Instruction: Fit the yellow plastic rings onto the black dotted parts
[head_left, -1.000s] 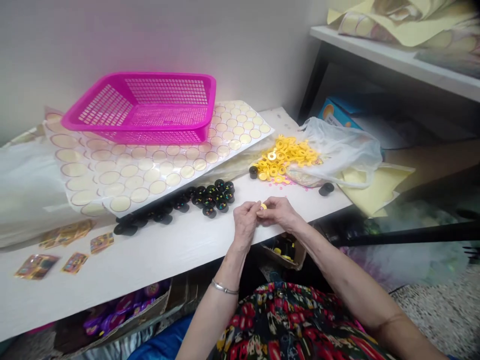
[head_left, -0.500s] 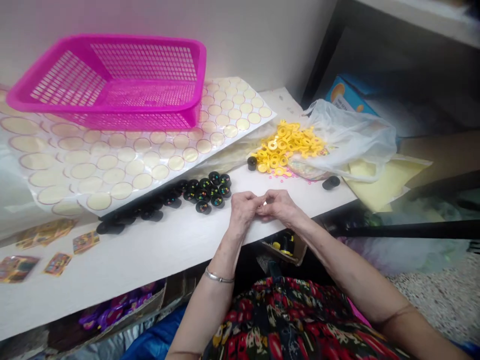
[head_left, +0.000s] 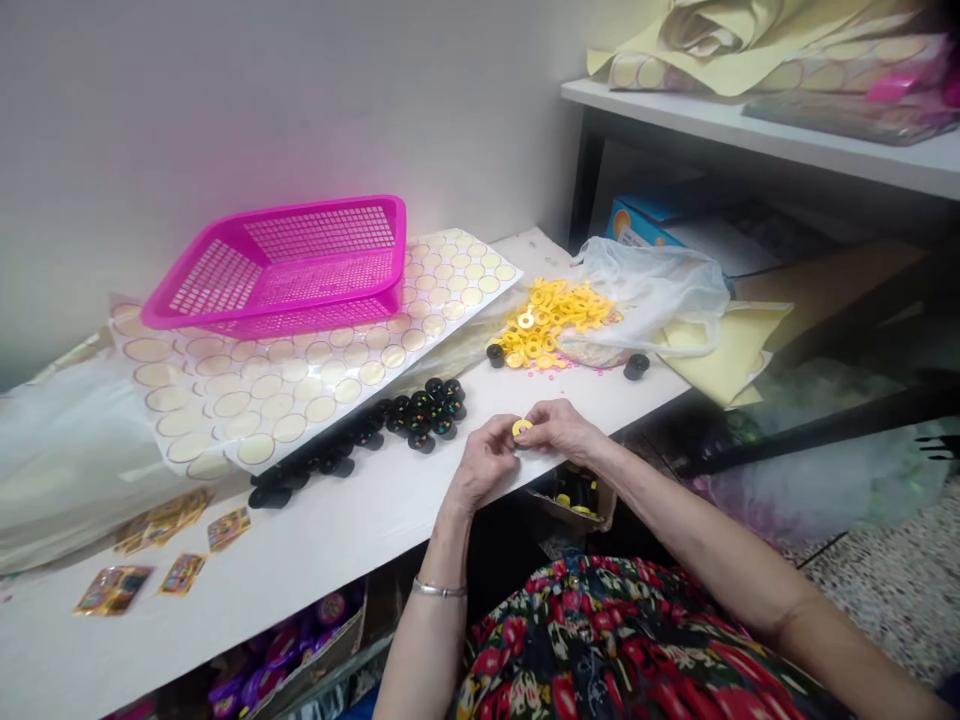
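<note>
Over the front edge of the white table, my left hand (head_left: 486, 458) and my right hand (head_left: 559, 430) meet, fingers closed around a small yellow ring (head_left: 523, 427). Fingertips cover part of the ring, and whatever lies beneath it is hidden. Left of my hands stands a cluster of small black cups (head_left: 427, 408) with coloured bits inside. A heap of yellow ring pieces (head_left: 555, 318) lies beyond my hands. Single black pieces rest on either side of that heap, one at its left (head_left: 495, 355) and one at its right (head_left: 637, 366).
A pink basket (head_left: 289, 318) stands on sheets of round stickers (head_left: 322, 385) at the back. Shiny small packets (head_left: 112, 590) lie at the left. A clear plastic bag (head_left: 652, 275) sits by the heap. Below the edge are a box with black and yellow pieces (head_left: 581, 505) and purple items (head_left: 281, 655).
The camera view has tilted up, showing more of the shelf at upper right. The yellow ring, hidden before, now shows between my fingers. My hands stay together.
</note>
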